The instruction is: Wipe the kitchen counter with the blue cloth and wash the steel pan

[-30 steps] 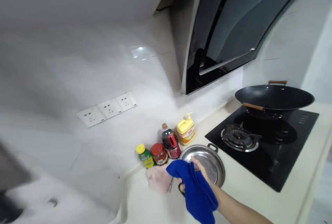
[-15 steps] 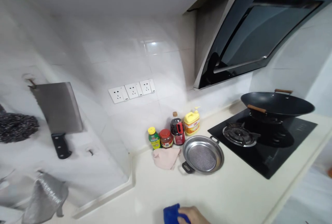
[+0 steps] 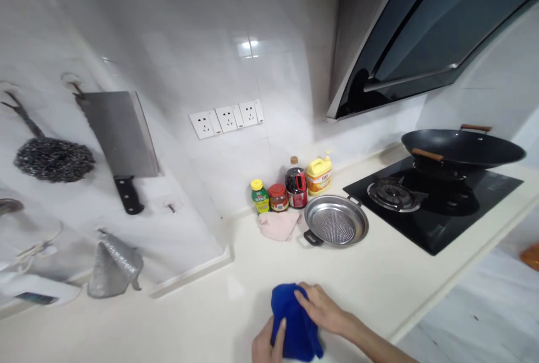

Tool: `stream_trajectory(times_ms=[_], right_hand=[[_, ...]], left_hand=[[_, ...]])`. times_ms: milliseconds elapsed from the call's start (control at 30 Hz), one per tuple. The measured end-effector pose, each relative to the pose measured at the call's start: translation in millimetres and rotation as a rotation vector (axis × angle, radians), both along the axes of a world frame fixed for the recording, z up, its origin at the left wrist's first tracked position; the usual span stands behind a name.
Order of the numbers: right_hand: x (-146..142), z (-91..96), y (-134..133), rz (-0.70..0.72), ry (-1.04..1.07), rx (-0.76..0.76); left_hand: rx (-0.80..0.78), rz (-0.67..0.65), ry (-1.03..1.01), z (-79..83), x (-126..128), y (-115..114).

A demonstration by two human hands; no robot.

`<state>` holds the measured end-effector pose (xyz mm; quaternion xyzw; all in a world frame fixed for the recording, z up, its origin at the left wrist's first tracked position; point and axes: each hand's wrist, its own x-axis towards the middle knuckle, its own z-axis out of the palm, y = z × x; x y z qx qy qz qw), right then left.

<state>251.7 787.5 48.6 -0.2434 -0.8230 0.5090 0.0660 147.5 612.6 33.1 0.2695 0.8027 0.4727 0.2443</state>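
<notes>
A blue cloth lies bunched on the cream countertop near the front edge. My right hand rests on top of it with the fingers curled over the fabric. My left hand comes up from the bottom edge and touches the cloth's left side; only its thumb and part of the palm show. Behind them, a perforated steel pan with two black handles sits on the counter, and a pink rag lies next to it.
Several condiment bottles and jars stand against the tiled wall. A black wok sits on the gas hob at right, under a range hood. A cleaver, a steel scourer and a grey mitt hang at left.
The view has swung left and down. My right hand brought the blue cloth from beside the steel pan down to the counter's front, and my left hand has come in to touch it.
</notes>
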Motion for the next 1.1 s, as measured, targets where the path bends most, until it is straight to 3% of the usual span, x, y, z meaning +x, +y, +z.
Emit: stream_trajectory(times_ms=[133, 200, 267, 400, 533, 600, 667, 733, 900, 1000, 1100], right_hand=[[-12.4, 10.0, -8.0, -0.05, 0.118, -0.052], [-14.9, 0.6, -12.7, -0.065, 0.093, -0.03], [-13.6, -16.4, -16.2, -0.062, -0.041, 0.04], [-0.9, -50.1, -17.9, -0.038, -0.208, 0.137], [12.6, -62.8, -16.8, -0.019, -0.184, 0.216], [15.9, -64.9, -16.3, -0.016, -0.155, 0.354], [17.0, -67.3, -15.8, 0.013, -0.132, 0.501], [16.5, -70.5, -14.9, 0.056, -0.14, 0.585], [10.2, -75.7, -13.7, 0.071, -0.121, 0.642], [3.7, -72.4, -14.0, 0.038, -0.028, 0.598], [-1.7, -66.6, -14.5, 0.018, 0.048, 0.469]], left_hand=[[0.014, -0.063, -0.134, 21.4, -31.5, -4.8], [-0.025, -0.102, -0.199, 14.7, -49.5, -6.1], [-0.116, -0.141, -0.192, -2.5, -66.2, -8.2], [-0.277, -0.238, 0.01, -29.3, -91.1, -13.1], [-0.401, -0.345, 0.175, -17.2, -114.8, -9.5], [-0.501, -0.296, 0.326, -12.4, -126.9, -5.6], [-0.517, -0.198, 0.561, -20.2, -132.9, -2.5], [-0.43, -0.144, 0.801, -41.1, -127.0, -1.7], [-0.247, -0.209, 1.16, -99.8, -77.2, -9.6], [-0.229, -0.204, 1.15, -107.3, -60.7, -13.9], [-0.276, -0.233, 1.014, -98.0, -53.6, -11.3]])
